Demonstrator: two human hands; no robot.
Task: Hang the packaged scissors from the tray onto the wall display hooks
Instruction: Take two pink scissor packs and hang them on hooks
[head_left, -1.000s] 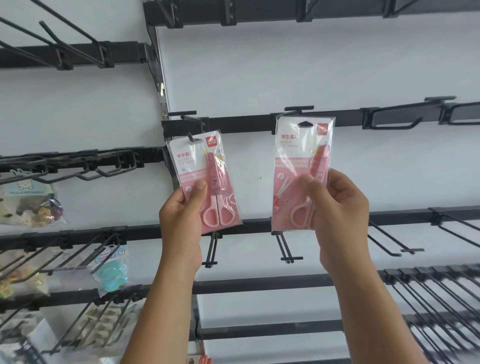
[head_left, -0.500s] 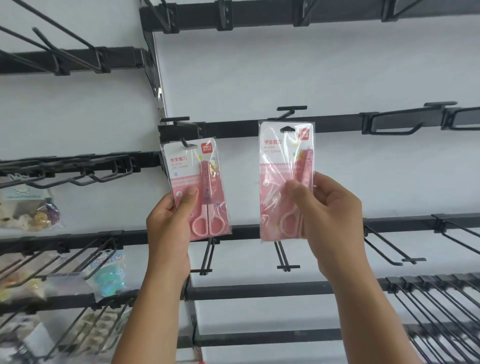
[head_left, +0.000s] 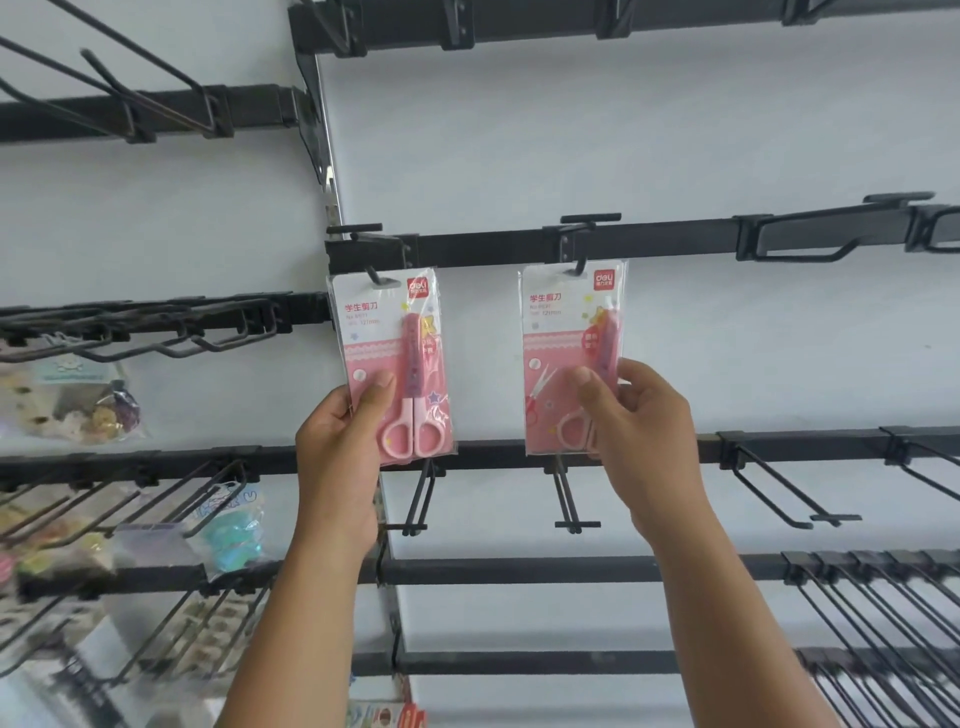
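Note:
Two packs of pink scissors are held up against the white wall. My left hand (head_left: 340, 452) grips the lower edge of the left pack (head_left: 392, 338), whose top hole sits at the tip of a black hook (head_left: 375, 278). My right hand (head_left: 631, 431) pinches the lower part of the right pack (head_left: 566, 322), its hole at another hook (head_left: 581, 266) on the same black rail (head_left: 493, 249). The tray is out of view.
Rows of black rails with bare wire hooks (head_left: 774, 480) cover the wall above, below and to the right. Bagged small goods (head_left: 78, 400) hang at the left. Two hooks (head_left: 569, 501) jut out just under the packs. A red-and-white box (head_left: 387, 717) shows at the bottom.
Both packs now have their holes at the hooks on the middle rail, where a second ago they hung just short of the hook tips. The left pack has straightened from a tilt.

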